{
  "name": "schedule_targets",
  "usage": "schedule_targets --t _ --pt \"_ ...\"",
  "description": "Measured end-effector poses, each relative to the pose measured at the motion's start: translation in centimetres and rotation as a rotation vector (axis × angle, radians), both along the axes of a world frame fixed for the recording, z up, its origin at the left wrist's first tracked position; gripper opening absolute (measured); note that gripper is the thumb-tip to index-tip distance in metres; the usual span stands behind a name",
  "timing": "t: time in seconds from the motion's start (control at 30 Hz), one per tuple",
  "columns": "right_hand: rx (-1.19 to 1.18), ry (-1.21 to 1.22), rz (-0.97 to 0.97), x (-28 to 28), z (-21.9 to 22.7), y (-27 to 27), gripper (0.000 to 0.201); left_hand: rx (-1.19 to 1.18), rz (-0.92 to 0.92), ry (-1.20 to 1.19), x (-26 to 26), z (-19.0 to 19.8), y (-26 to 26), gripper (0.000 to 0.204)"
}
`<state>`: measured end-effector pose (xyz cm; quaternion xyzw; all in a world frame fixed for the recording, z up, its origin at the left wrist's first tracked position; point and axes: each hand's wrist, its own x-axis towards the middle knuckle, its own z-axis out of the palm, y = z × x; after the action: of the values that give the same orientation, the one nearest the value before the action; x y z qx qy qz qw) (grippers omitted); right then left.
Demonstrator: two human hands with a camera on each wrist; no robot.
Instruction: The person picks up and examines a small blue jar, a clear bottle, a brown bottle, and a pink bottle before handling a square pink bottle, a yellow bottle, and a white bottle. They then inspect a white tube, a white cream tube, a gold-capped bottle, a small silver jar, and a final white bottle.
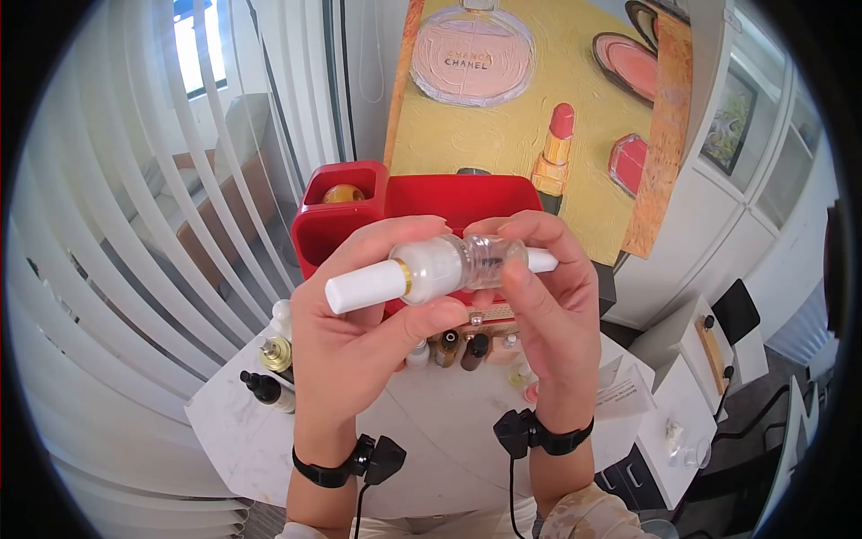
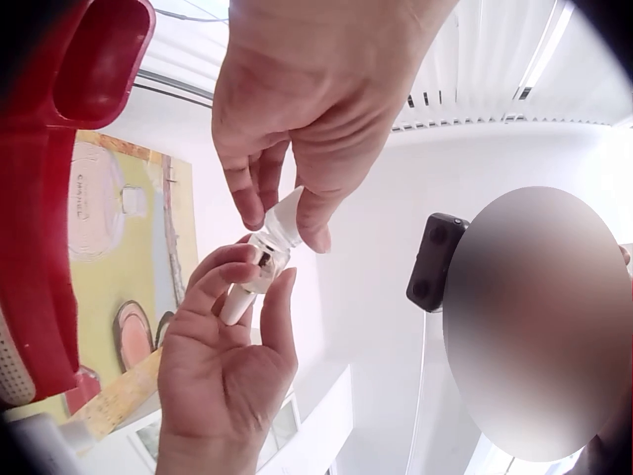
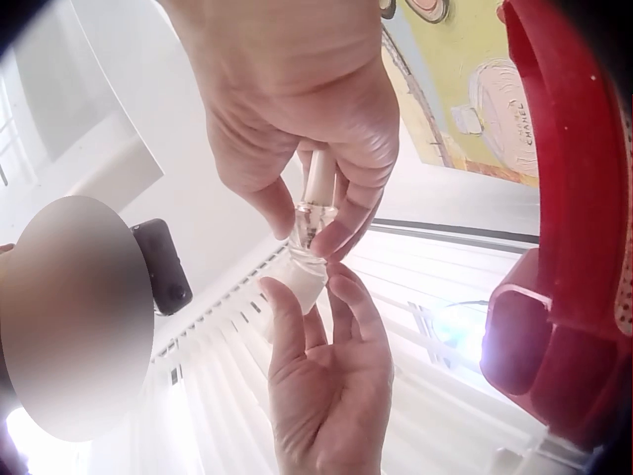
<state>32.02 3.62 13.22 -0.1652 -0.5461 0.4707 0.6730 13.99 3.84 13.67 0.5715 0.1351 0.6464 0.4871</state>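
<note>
Two small glass bottles with white caps are held base to base above the table. The left hand (image 1: 359,323) grips the milky bottle (image 1: 435,269), whose long white cap (image 1: 366,287) with a gold ring points left. Between its thumb and fingers the right hand (image 1: 561,305) pinches the clear bottle (image 1: 492,261), its white cap (image 1: 541,260) pointing right. Something dark shows inside the clear bottle. In the left wrist view the clear bottle (image 2: 267,259) sits in the right hand (image 2: 223,371), below the left hand (image 2: 312,109).
Behind the hands stands a red organizer (image 1: 467,198) with a round amber item (image 1: 343,194) in one compartment. Several small bottles, including a dark one (image 1: 475,352), stand on the marble-patterned table (image 1: 422,440). A black-topped bottle (image 1: 267,390) is at the left, near the blinds (image 1: 117,314).
</note>
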Motion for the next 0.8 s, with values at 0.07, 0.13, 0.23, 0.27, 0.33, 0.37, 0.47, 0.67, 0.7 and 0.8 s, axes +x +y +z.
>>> schedule_targets --t 0.07,0.13,0.23,0.27,0.33,0.37,0.47,0.67,0.7,0.8 --pt "0.007 -0.022 0.000 0.09 -0.07 -0.07 0.029 0.005 -0.004 -0.023 0.11 0.06 0.07 0.055" --pt "0.019 -0.064 -0.023 0.09 -0.13 -0.07 0.029 -0.004 -0.009 -0.061 0.18 0.01 0.26 0.054" --pt "0.023 -0.066 -0.025 -0.05 0.07 -0.24 0.029 -0.023 -0.014 -0.014 -0.45 -0.02 0.24 0.051" --pt "0.032 -0.048 -0.008 -0.18 0.17 -0.28 0.029 -0.039 -0.011 -0.020 -0.45 -0.01 0.23 0.050" --pt "0.049 -0.014 0.025 -0.42 0.31 -0.33 0.030 -0.063 -0.001 -0.026 -0.44 0.02 0.26 0.049" --pt "0.058 -0.023 0.028 -0.34 0.23 -0.30 0.030 -0.072 0.005 -0.026 -0.43 0.03 0.29 0.048" --pt "0.093 -0.035 0.014 0.01 -0.19 0.10 0.030 -0.041 0.017 -0.001 -0.32 -0.14 0.53 0.047" --pt "0.117 -0.073 -0.074 -0.22 -0.17 0.17 0.028 0.029 0.031 0.018 -0.01 -0.24 0.51 0.046" --pt "0.119 -0.076 -0.060 -0.30 -0.19 0.13 0.028 -0.031 0.040 0.022 -0.20 0.00 0.22 0.046" --pt "0.044 -0.043 -0.032 -0.28 -0.09 0.12 0.027 -0.112 0.077 0.060 -0.50 0.10 0.15 0.048"
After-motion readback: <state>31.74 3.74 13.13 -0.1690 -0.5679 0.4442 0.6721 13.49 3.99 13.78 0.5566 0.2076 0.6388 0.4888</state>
